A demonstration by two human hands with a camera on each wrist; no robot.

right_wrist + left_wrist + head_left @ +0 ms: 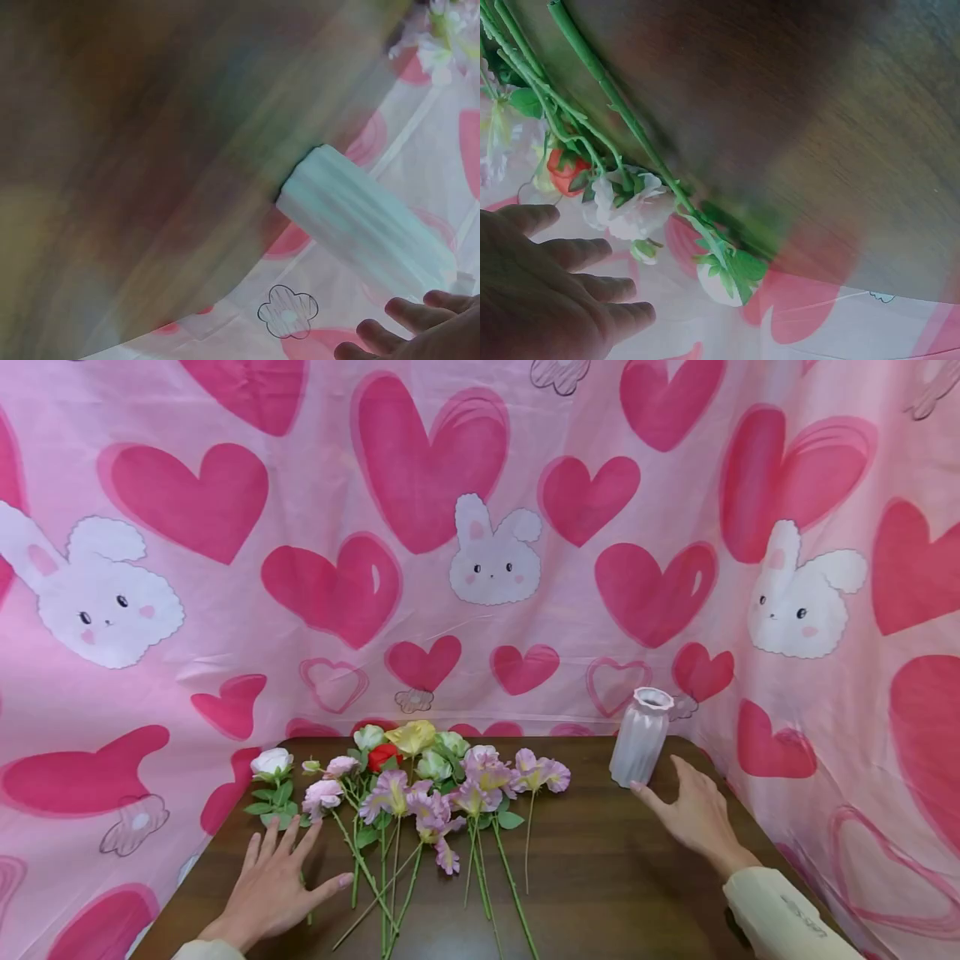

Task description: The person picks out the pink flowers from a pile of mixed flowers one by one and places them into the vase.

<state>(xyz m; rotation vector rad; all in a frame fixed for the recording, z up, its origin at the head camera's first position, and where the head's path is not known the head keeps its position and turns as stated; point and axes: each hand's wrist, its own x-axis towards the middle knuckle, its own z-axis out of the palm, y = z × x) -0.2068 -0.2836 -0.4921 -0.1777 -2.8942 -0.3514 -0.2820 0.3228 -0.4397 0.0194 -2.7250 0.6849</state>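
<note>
A white fluted vase (640, 745) stands upright at the right of the wooden table. Just right of it is my right hand (696, 822), thumb and fingers spread, the thumb tip right at the vase's base in the head view. In the right wrist view the fingertips (373, 334) overlap the vase's upper end. Fingers spread over the left front of the table, my left hand (272, 881) holds nothing. Beyond its fingertips lies a white rose (272, 763) with green leaves; its stem is partly hidden by the hand. Pink flowers (324, 795) lie to its right.
Several more artificial flowers lie mid-table, stems toward the front: a red rose (384, 757), a yellow flower (412, 737), and purple-yellow irises (431, 814). A pink cloth (525, 618) printed with hearts and rabbits hangs behind and beside the table (592, 877).
</note>
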